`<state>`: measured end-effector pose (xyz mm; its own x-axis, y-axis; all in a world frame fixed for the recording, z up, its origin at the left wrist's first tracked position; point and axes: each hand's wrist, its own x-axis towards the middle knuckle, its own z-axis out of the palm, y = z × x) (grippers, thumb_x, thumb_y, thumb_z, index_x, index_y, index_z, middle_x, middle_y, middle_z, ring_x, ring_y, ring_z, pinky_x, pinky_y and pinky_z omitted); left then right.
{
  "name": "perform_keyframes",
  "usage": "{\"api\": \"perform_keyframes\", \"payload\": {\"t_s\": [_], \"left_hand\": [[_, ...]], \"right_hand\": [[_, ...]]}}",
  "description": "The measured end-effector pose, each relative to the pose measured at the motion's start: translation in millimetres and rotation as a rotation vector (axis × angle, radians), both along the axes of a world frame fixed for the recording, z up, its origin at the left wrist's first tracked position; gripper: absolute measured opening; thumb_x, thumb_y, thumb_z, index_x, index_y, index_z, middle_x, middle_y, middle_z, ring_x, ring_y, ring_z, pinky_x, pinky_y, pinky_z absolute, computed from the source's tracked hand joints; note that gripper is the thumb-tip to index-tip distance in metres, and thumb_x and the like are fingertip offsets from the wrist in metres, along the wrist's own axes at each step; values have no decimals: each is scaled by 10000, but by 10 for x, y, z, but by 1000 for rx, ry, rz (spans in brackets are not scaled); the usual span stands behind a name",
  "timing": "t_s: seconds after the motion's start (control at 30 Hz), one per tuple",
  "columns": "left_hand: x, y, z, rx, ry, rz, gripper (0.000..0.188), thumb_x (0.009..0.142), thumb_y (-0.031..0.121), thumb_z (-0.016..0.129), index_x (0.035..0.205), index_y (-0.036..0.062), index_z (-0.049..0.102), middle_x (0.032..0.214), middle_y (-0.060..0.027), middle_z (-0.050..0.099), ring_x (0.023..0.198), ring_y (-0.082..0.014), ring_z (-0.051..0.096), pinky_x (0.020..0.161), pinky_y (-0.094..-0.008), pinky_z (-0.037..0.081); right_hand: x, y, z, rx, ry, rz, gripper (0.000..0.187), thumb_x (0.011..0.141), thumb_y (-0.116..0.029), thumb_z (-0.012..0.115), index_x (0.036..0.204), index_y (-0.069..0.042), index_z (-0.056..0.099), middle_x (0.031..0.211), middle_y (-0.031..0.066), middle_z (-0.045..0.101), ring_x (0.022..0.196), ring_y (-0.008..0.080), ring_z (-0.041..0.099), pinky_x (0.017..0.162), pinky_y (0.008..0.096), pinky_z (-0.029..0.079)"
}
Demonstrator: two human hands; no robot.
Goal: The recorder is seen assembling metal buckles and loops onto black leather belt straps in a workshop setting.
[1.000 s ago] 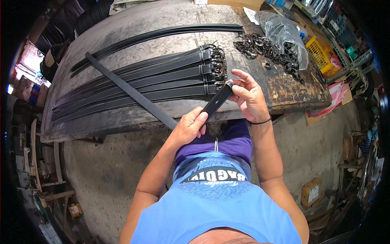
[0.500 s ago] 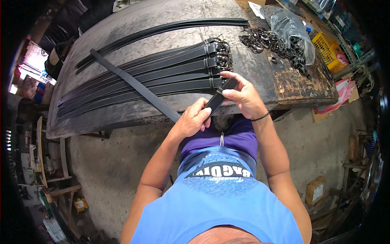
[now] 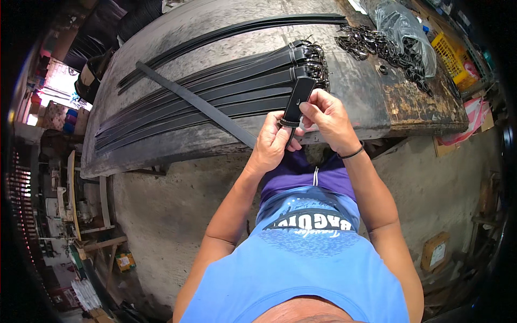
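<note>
Near the table's front edge, my left hand [image 3: 272, 141] is closed around a black leather belt strap [image 3: 299, 101]. A narrow black loop [image 3: 289, 123] goes around the strap just at my left fingertips. My right hand [image 3: 330, 120] pinches the strap's right edge, below its upright end, which has a small slot in it. From my left hand the strap's long tail [image 3: 199, 104] runs up and left over other belts. Just beyond my hands lies a row of black stitched belts [image 3: 237, 82], their metal buckles [image 3: 319, 65] gathered at the right.
Several plain black straps [image 3: 231, 34] lie along the back of the worn table [image 3: 355, 107]. To the right are a heap of dark metal buckles [image 3: 377, 47], a clear plastic bag [image 3: 399, 26] and a yellow basket [image 3: 449, 58]. A small box [image 3: 435, 252] stands on the floor.
The held strap's end has swung from slanting right to nearly upright. The loop around it now shows beside my left fingers. My right hand has moved lower along the strap; the whole view has shifted.
</note>
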<state>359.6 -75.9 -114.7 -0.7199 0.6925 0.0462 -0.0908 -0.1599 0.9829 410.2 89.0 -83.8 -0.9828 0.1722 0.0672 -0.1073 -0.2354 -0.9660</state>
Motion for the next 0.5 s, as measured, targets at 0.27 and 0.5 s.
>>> {"api": "perform_keyframes", "payload": {"t_s": [0.27,0.5], "left_hand": [[-65,-17,-36,67,284,-23,199,970,140,414,1139,42,450,915,-84,616,708,-100,590,626,-232,501],[13,-40,0,136,294,76,217,958,155,459,1127,25,419,916,-114,619,737,-128,600,642,-262,514]], "right_hand": [[2,-76,87,-4,114,-34,61,891,-88,579,912,-39,549,795,-35,542,685,18,485,593,185,420],[66,-134,66,-21,166,-26,91,876,-85,599,913,-26,540,795,-17,548,686,36,515,620,195,442]]}}
